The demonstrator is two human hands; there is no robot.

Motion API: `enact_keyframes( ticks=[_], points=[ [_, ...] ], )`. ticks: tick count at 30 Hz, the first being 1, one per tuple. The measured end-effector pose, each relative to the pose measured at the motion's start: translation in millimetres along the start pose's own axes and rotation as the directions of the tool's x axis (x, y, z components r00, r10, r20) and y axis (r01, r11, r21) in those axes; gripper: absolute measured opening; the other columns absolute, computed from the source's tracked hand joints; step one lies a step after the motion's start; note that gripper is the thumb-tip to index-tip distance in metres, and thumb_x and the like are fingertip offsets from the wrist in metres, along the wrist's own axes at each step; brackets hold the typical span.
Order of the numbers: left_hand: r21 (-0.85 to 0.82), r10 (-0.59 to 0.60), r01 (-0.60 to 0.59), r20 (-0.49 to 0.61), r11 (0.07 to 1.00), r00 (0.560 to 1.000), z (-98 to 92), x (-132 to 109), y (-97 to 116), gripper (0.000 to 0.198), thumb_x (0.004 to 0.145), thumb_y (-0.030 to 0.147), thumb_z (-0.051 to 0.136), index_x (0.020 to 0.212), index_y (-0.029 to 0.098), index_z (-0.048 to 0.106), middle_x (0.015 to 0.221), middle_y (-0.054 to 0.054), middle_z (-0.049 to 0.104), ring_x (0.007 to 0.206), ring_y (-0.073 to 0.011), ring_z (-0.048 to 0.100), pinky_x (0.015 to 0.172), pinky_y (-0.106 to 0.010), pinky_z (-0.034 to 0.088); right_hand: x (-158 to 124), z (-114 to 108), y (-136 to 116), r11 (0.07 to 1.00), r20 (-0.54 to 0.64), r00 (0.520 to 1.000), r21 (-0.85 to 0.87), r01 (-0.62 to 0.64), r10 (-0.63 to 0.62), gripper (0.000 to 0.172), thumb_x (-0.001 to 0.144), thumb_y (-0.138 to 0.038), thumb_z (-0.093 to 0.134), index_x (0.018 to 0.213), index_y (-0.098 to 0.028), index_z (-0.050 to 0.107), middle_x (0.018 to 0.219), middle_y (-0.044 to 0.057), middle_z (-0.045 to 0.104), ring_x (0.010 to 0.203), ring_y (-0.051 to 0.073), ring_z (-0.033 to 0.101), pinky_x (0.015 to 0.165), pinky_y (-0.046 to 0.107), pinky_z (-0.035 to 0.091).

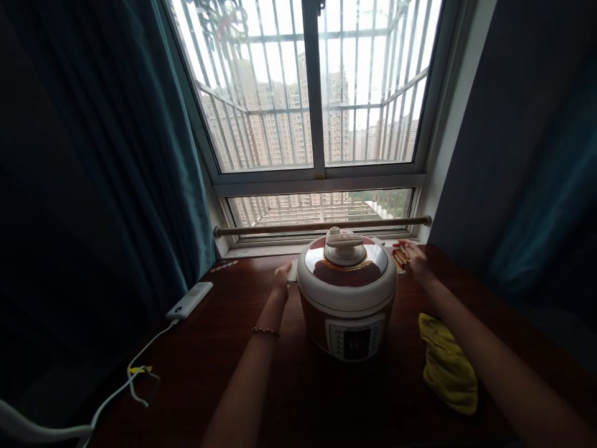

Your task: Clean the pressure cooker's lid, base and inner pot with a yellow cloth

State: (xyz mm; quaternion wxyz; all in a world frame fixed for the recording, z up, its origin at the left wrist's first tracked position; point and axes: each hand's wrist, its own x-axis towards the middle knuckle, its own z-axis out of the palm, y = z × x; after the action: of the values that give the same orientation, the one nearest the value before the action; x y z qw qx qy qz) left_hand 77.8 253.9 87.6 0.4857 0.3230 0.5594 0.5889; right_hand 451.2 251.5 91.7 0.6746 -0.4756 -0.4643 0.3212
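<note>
A round electric pressure cooker (pixel 347 292) with a white and brown lid stands on a dark wooden table (pixel 298 398) in front of the window. My left hand (pixel 282 275) is closed on the cooker's left side handle. My right hand (pixel 416 261) is at the cooker's right side, by the right handle, where small red and yellow items lie; its fingers curl there, but what they grip is hidden. The cooker's control panel faces me.
A yellow cloth (pixel 446 367) lies on the table to the right. A white power bank (pixel 189 300) with a white cable (pixel 125 382) lies at the left edge. Dark curtains (pixel 116 186) hang on both sides, and a wooden rod (pixel 321 226) runs across the barred window.
</note>
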Motion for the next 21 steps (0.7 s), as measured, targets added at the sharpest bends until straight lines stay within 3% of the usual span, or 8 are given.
enact_keyframes(
  ticks=[4,9,15,21],
  points=[
    [-0.006,0.004,-0.004,-0.026,1.000,1.000,-2.2,-3,-3,0.023,0.082,0.034,0.056,0.088,0.012,0.061,0.083,-0.004,0.063,0.071,-0.0135,0.059,0.063,-0.028,0.049,-3,9,-7,0.977,0.018,0.997,-0.198,0.074,-0.072,0.033,0.077,-0.049,0.048,0.090,-0.022,0.060,0.092,0.005,0.066,0.079,0.019,0.061,0.073,0.033,0.047],
    [-0.011,0.007,-0.008,-0.039,1.000,0.999,-2.6,-6,3,0.020,0.075,0.032,0.059,0.076,0.013,0.066,0.076,-0.007,0.068,0.073,-0.0200,0.062,0.062,-0.029,0.048,-10,15,-12,0.920,0.060,0.991,-0.369,0.134,-0.121,0.035,0.081,-0.054,0.045,0.090,-0.026,0.063,0.093,0.003,0.068,0.085,0.022,0.059,0.082,0.036,0.042],
    [0.016,0.000,0.000,-0.042,1.000,0.999,-2.0,-8,5,0.022,0.074,0.033,0.057,0.079,0.014,0.068,0.080,-0.011,0.070,0.082,-0.0262,0.064,0.068,-0.036,0.050,-11,13,-18,0.898,0.167,0.979,-0.403,0.177,-0.118,0.044,0.079,-0.062,0.044,0.089,-0.027,0.066,0.095,0.004,0.069,0.104,0.028,0.055,0.094,0.038,0.034],
    [0.053,0.024,-0.023,-0.024,0.998,0.999,-1.3,-7,4,0.024,0.077,0.031,0.053,0.081,0.013,0.067,0.081,-0.011,0.070,0.084,-0.0269,0.064,0.071,-0.038,0.050,-6,13,-21,0.924,0.189,0.979,-0.358,0.136,-0.071,0.037,0.078,-0.058,0.050,0.087,-0.026,0.067,0.093,0.003,0.070,0.101,0.027,0.057,0.092,0.038,0.037]
  ],
)
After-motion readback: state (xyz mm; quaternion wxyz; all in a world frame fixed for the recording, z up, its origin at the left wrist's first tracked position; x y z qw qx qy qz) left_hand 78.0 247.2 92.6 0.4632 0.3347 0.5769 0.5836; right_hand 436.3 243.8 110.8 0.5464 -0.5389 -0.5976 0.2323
